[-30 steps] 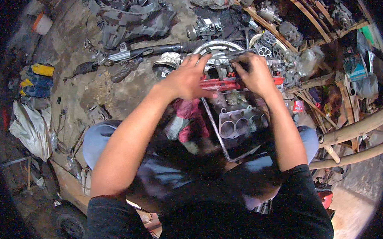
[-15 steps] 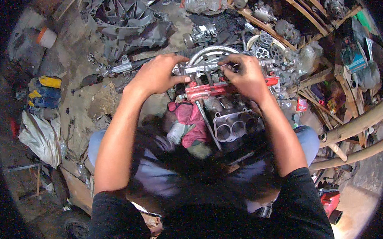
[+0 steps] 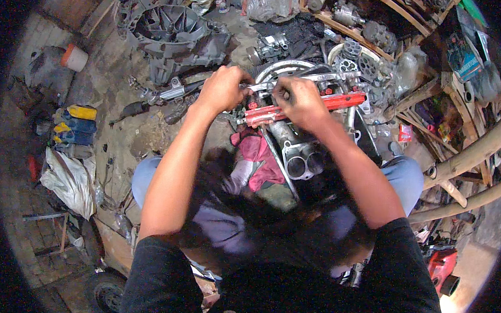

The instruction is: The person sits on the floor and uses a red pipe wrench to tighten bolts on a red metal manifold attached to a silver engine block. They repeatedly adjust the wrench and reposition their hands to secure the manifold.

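Note:
In front of me lies an intake manifold, with a red bar [image 3: 337, 101], a silver rail [image 3: 336, 76] behind it and a flange with round openings [image 3: 304, 164] nearer my knees. My left hand [image 3: 224, 90] is closed at the manifold's left end, its fingertips against the silver rail. My right hand [image 3: 304, 102] is bent over the middle of the red bar, thumb and fingers curled together; what they pinch, if anything, is hidden. Dark grime marks the right fingers. A pink rag [image 3: 256, 156] hangs below the bar's left end.
A large gearbox housing [image 3: 169, 34] stands at the back left. Beyond the manifold is a round silver wheel-like part [image 3: 283, 69]. Blue and yellow containers [image 3: 76, 126] and a white sack [image 3: 67, 184] lie to the left. Wooden poles [image 3: 469, 161] stick in from the right.
My right hand has moved left along the red bar and its fingers have curled closer together. My left thumb and fingers have drawn in. The whole view has shifted slightly.

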Motion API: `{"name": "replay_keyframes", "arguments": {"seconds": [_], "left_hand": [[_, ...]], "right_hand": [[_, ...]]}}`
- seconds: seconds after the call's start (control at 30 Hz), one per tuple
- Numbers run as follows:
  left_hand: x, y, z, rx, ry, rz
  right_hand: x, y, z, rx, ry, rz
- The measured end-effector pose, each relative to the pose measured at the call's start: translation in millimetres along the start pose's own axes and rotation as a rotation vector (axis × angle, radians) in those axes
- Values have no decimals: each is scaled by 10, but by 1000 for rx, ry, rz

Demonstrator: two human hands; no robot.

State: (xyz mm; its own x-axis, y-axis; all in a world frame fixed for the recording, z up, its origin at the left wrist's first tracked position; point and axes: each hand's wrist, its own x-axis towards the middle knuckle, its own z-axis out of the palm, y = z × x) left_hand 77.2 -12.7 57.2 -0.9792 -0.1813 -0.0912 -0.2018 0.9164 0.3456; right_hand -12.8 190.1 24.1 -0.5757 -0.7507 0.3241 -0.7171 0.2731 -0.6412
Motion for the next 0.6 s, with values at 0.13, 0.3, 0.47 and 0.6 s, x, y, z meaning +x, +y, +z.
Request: {"name": "replay_keyframes", "arguments": {"seconds": [0.13,0.3,0.47,0.6], "left_hand": [[-14,45,0,74,-74,-110],[-43,-86,76,109,-65,-91],[-48,-15,29,122,-107,-101],[-66,-76,35,101,-102,-38]], "right_hand": [[-110,42,148,-106,76,-53],[-74,-85,245,-242,67,-51],[-66,14,389,-196,89,-75],[-5,67,395,-87,54,-14]]}}
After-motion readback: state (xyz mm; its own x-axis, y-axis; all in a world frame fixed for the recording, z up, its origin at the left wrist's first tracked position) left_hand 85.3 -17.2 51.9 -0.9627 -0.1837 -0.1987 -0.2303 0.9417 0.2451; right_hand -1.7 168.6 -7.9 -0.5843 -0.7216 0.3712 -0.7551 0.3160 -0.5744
